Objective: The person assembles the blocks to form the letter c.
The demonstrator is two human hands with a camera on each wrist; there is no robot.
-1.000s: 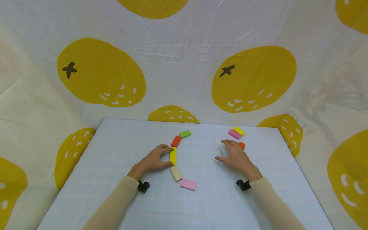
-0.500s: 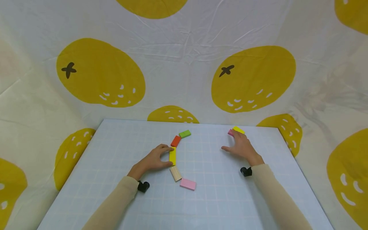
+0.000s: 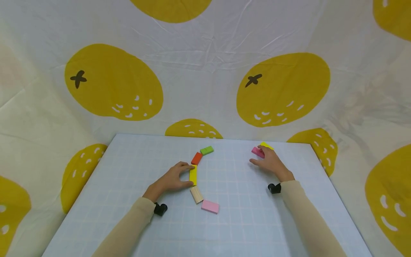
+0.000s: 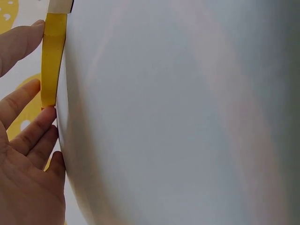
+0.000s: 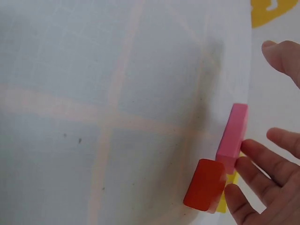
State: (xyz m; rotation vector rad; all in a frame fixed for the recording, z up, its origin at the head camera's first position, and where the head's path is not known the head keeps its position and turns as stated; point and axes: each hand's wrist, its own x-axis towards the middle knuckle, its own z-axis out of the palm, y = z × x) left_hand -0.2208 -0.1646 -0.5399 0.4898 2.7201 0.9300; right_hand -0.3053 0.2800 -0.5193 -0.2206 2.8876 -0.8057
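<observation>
Pink block (image 3: 257, 151) slid toward eight o'clock, right hand (image 3: 271, 162) unclenched — left hand (image 3: 173, 177) touches yellow block (image 3: 193, 175), grip unclear. Cloth (image 3: 199, 89) backs gridded table (image 3: 237, 217).

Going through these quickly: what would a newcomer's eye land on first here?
Probably the big yellow fruit prints on the pale backdrop behind the table. Next, likely the curved row of five coloured blocks near the table's middle, where the left hand touches the yellow middle block. Far right on the table, the right hand touches a bright pink block.
</observation>
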